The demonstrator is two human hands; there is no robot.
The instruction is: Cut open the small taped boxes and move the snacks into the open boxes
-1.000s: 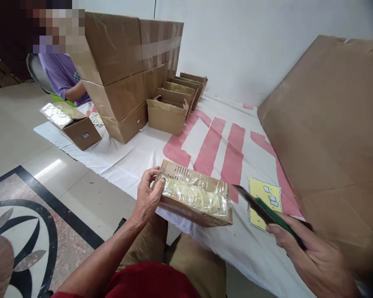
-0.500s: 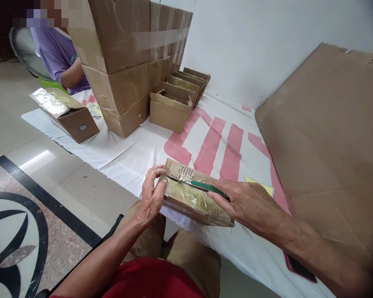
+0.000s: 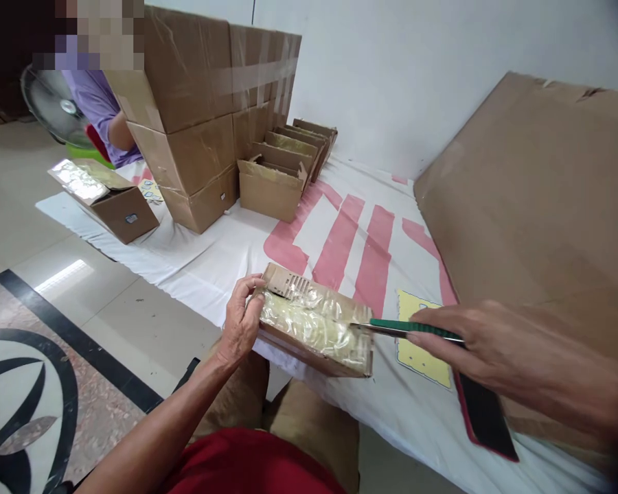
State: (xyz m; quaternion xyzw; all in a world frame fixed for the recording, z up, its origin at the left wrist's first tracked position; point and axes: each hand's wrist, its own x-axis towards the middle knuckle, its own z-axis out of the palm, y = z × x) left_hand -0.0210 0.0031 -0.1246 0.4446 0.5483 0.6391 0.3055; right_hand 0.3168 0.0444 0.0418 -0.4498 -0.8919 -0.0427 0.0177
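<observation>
A small cardboard box (image 3: 314, 329) wrapped in clear plastic lies at the near edge of a white sheet (image 3: 226, 254). My left hand (image 3: 242, 322) grips its left end, fingers curled over the top. My right hand (image 3: 489, 357) is closed on a green-handled knife (image 3: 406, 331), whose blade tip touches the plastic near the box's right end.
A stack of large taped cartons (image 3: 206, 116) stands at the back left, with a row of small open boxes (image 3: 283, 165) beside it. A big flat cardboard sheet (image 3: 535, 206) leans at the right. Another person (image 3: 103, 110) sits behind an open box (image 3: 108, 202). A dark phone (image 3: 484, 412) lies under my right hand.
My right hand brought the knife to the box's left end, then drew it rightward across the plastic to the right end. My left hand kept hold of the box.
</observation>
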